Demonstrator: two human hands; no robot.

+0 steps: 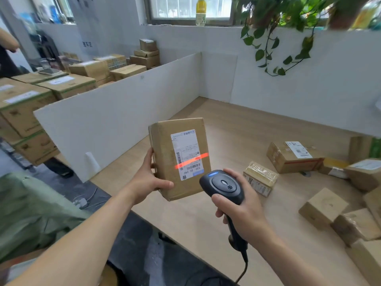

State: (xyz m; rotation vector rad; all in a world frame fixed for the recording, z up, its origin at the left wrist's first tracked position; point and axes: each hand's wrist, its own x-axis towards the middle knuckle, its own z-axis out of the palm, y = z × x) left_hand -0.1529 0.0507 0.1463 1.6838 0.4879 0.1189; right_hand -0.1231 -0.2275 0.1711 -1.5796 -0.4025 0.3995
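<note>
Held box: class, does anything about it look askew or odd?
Yes. The label on the box reads upside down, and the scanner casts its red line across it at a slant.

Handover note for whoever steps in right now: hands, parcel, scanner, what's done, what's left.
Left hand: grips the parcel, held up with its label facing the camera.
Right hand: grips the scanner, aimed at the parcel.
Done: the red scan line lies across the label's barcodes.
Left: whether the read registered cannot be told; after that, probably put this one down and work through the other parcels on the table at right.
</note>
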